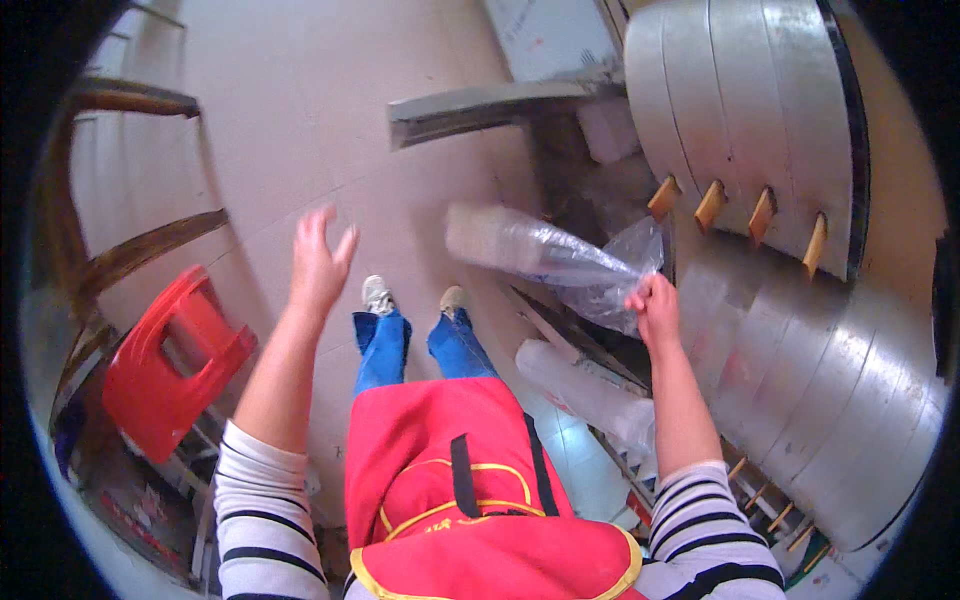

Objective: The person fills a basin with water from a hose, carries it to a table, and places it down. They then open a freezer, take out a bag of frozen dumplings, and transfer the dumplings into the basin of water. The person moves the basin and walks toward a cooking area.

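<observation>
My right hand (656, 307) grips the gathered neck of a clear plastic bag (555, 247). The bag stretches out to the left, and its far end is rounded and blurred; whether anything is inside cannot be told. Bunched loose film hangs around my fingers. My left hand (322, 251) is raised over the floor, well apart from the bag, thumb and fingers spread with nothing between them. Under the right forearm lies a long translucent plastic-wrapped bundle (585, 390), its contents unclear.
To the right rise two stacks of round metal tiers, an upper one (742, 105) with wooden pegs and a lower one (817, 397). A grey bar-like edge (487, 109) juts out ahead. Leftward are a red plastic stool (180, 360) and a wooden frame (150, 244).
</observation>
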The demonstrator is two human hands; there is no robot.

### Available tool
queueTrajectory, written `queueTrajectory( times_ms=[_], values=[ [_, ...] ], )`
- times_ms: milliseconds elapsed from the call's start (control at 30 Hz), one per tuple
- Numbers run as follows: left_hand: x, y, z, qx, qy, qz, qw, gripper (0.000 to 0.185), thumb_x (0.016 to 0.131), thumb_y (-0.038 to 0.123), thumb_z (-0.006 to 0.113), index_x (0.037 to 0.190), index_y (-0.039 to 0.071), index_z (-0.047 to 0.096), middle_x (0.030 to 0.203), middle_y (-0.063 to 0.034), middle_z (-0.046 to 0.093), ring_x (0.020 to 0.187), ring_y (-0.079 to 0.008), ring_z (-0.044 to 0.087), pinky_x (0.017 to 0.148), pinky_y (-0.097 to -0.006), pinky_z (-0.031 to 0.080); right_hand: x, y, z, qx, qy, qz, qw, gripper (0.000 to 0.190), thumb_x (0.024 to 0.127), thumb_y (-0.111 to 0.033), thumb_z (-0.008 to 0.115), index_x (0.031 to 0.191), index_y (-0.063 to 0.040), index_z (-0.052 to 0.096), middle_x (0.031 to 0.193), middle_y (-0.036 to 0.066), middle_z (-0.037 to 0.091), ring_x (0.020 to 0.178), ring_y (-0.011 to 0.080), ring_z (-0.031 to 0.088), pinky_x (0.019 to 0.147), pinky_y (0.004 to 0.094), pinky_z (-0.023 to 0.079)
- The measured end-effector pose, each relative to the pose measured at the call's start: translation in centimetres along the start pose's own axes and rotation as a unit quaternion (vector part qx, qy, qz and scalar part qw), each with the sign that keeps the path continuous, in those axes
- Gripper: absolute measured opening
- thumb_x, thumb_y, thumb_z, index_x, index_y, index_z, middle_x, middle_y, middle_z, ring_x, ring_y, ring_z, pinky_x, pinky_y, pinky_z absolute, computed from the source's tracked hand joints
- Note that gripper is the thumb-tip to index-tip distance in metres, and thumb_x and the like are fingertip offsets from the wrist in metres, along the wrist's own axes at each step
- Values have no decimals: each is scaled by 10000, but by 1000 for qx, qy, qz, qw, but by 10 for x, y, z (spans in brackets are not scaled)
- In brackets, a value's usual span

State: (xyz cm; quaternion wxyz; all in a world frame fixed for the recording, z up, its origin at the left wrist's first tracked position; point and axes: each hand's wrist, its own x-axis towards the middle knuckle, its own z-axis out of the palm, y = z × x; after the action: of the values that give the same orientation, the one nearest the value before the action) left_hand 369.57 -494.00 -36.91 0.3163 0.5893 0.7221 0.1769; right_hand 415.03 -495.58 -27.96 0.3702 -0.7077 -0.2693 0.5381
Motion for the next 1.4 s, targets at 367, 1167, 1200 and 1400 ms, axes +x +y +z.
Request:
queueTrajectory(
  times_ms=[367,1167,1200,1400],
  values=[
    [-223,-39,-80,-643,-45,-469,604,826,745,704,449,1293,100,321,1320,-149,332,1240,-318,321,898,-553,372,-256,-261,163,-124,-567,-315,750,76,716,11,535,652,-16,505,617,99,483,562,259,506,502,336,371],
    [-189,-102,-504,-561,439,-259,652,726,796,512,573,1312,65,325,1181,-109,476,1043,-210,472,765,-387,450,-356,-397,633,-321,-668,-649,173,139,645,-59,559,579,-56,437,538,80,433,505,273,484,494,354,413],
    [-197,-98,-530,-582,471,-211,629,771,773,540,583,1312,58,316,1239,-102,437,1041,-225,471,788,-402,445,-346,-377,644,-356,-639,-663,160,149,631,-63,561,561,-70,430,537,74,428,513,269,493,497,343,426],
    [-115,-36,-602,-284,403,-244,835,774,745,505,642,1274,7,375,1136,-133,526,1027,-206,508,842,-350,411,-318,-342,671,-231,-766,-597,59,163,700,-179,570,636,-65,473,685,76,498,677,242,546,599,355,454]
  ],
)
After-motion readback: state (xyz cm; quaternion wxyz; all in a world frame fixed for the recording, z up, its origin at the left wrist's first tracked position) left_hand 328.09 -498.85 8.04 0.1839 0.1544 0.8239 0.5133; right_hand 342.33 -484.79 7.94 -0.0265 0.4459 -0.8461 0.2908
